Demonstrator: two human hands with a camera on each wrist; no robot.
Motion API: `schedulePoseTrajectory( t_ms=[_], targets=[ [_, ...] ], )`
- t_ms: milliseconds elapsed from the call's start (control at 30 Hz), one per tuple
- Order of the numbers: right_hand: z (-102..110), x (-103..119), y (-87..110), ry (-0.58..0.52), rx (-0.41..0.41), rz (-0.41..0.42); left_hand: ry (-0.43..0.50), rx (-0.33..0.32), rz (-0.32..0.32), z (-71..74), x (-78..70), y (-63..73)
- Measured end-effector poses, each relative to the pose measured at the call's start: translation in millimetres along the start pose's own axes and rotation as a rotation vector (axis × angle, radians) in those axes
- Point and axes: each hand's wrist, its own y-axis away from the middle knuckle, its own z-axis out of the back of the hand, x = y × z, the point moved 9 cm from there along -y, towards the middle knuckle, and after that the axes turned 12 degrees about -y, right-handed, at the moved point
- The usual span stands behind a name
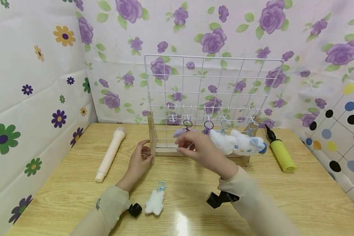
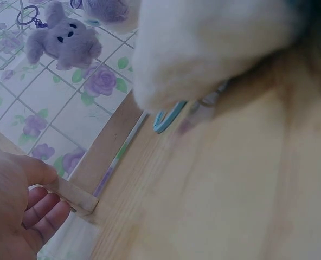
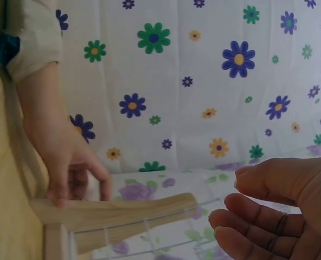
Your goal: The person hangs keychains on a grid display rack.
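Observation:
My left hand [image 1: 139, 161] holds the left wooden post [image 1: 151, 137] of a white wire grid rack [image 1: 200, 76] near its foot. In the left wrist view the thumb lies on one side of the wood and the fingers curl on the other. My right hand [image 1: 205, 152] hovers before the rack with bent fingers and nothing between them. Behind it, a lavender plush keychain [image 2: 68, 40] hangs from a hook, partly hidden in the head view. Further right hang white plush keychains [image 1: 249, 144]. Another white plush keychain [image 1: 154, 203] with a blue ring lies on the table.
A pale microphone-shaped stick [image 1: 110, 155] lies on the wooden table [image 1: 188, 186] left of the rack. At the right is a yellow hand pump [image 1: 282, 155] with a black nozzle. Floral cloth [image 1: 115, 39] hangs behind and at the left side.

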Motion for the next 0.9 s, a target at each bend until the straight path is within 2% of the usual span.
schedulePoseTrajectory(
  t_ms=[333,633,900],
  targets=[
    [-39,-25,11.9,-0.069,0.078,-0.053,-0.002,0.003,0.009,0.3,-0.2,-0.4],
    [-83,-51,19.2,-0.092,0.193,-0.107,-0.005,-0.003,0.005,0.8,-0.5,-0.5],
    [-107,-75,21.8,-0.108,0.225,-0.169,-0.018,-0.008,-0.018,1.9,-2.1,0.8]
  ],
)
